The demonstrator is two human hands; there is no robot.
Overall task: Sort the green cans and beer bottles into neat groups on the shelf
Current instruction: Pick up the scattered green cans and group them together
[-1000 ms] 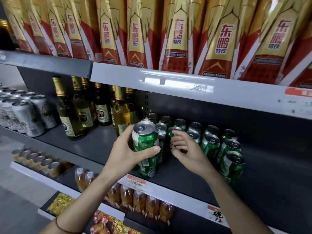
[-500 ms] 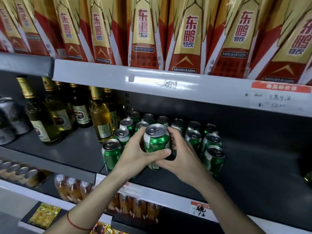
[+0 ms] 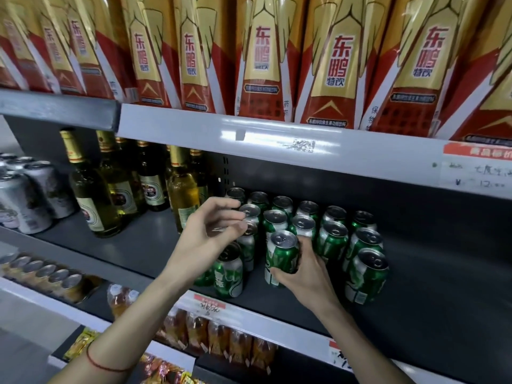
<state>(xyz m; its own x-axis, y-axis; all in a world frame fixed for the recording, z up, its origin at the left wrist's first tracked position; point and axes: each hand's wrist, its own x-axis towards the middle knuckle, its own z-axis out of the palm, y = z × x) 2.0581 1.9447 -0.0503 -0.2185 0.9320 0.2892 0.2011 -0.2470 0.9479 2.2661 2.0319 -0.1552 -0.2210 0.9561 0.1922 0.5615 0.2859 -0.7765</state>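
Note:
Several green cans [image 3: 332, 234] stand in rows on the dark middle shelf [image 3: 443, 286]. My right hand [image 3: 304, 275] grips one green can [image 3: 281, 256] at the front of the group, fingers wrapped round its side and base. My left hand [image 3: 210, 234] hovers above the left cans with loosely curled fingers and holds nothing. Another green can [image 3: 228, 273] stands just below that hand. Several beer bottles [image 3: 116, 187] with gold foil necks stand to the left of the cans.
Silver cans [image 3: 25, 195] crowd the shelf's far left. Red and gold drink cartons [image 3: 260, 59] fill the shelf above. Lower shelves hold small cans [image 3: 47, 273] and orange bottled drinks [image 3: 199, 331]. Bare shelf lies right of the green cans.
My left hand has let go of the green can and lifted away to the left. My right hand alone now holds that can, lower and in the front row.

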